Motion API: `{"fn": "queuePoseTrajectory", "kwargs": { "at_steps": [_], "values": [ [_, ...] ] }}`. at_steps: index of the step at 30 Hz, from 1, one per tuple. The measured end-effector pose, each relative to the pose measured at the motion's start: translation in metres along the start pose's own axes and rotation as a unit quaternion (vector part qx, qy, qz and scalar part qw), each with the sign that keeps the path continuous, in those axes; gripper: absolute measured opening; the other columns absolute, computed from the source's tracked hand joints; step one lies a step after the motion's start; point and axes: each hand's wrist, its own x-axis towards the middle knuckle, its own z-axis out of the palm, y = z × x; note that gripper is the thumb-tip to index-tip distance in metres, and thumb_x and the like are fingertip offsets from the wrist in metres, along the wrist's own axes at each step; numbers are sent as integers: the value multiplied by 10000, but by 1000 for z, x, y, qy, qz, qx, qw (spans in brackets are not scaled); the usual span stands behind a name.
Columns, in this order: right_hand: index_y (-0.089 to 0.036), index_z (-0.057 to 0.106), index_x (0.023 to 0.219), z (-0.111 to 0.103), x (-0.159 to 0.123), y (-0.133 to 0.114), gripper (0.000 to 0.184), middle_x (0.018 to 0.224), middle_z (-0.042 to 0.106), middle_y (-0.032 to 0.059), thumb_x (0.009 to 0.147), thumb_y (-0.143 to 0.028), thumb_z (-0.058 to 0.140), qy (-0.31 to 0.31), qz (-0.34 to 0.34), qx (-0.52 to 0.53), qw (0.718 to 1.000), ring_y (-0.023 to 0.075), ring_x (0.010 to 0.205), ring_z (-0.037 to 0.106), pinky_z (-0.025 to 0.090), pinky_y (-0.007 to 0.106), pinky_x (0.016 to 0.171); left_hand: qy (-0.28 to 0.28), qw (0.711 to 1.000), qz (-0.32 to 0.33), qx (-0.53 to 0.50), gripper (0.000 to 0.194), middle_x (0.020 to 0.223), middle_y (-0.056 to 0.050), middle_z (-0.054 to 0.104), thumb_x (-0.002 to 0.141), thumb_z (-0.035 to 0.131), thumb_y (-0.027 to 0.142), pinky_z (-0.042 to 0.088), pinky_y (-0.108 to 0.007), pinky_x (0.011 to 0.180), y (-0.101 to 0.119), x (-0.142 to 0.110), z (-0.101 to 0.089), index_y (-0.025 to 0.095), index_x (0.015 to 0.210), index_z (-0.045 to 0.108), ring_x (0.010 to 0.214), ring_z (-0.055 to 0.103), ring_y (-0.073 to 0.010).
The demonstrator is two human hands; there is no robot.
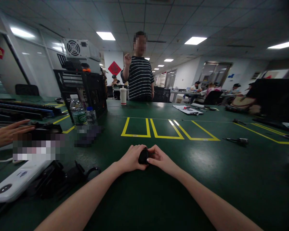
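Note:
Both of my hands meet around a small black rounded object (143,156) low over the green table (144,199). Its kind does not show, since my fingers cover much of it. My left hand (133,158) wraps it from the left, thumb at the near side. From the right, my right hand (161,159) pinches it with thumb and bent fingers. Beyond my hands, yellow tape outlines (167,138) mark the tabletop.
At left stand a black computer case (93,93), a water bottle (78,110) and a white device (19,179); another person's hand (9,133) is there. A white cup (123,96) and clipboard (188,109) lie farther back. A screwdriver-like tool (238,141) lies right. A person (140,77) stands across the table.

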Motion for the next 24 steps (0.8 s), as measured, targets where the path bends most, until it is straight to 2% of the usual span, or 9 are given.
{"fn": "queuePoseTrajectory", "kwargs": {
  "at_steps": [5,10,17,24],
  "values": [
    [-204,471,874,2,2,4,143,897,528,-4,782,-282,547,40,-12,-23,999,158,881,556,461,340,804,2,1000,14,-5,592,1057,-73,529,638,661,363,363,-364,813,0,-1,-1,187,1132,386,946,514,-226],
    [-197,471,927,1,3,1,198,938,525,13,772,-283,559,55,26,-59,996,174,900,549,459,362,813,0,1000,10,-12,594,1066,-69,526,638,669,350,367,-362,819,1,-1,-1,188,1135,386,951,512,-222],
    [-210,456,946,1,-3,0,244,988,528,9,748,-247,595,0,1,-30,1000,180,959,538,452,358,833,-1,1000,7,-1,592,1064,-71,528,630,670,342,360,-368,819,2,-1,-1,192,1129,388,955,507,-234],
    [-203,467,904,3,4,10,194,896,527,4,777,-325,547,53,-5,-55,997,168,864,547,457,335,771,10,1000,12,0,612,1076,-72,524,616,685,327,354,-369,827,2,-1,0,191,1133,387,963,497,-244]
  ]
}}
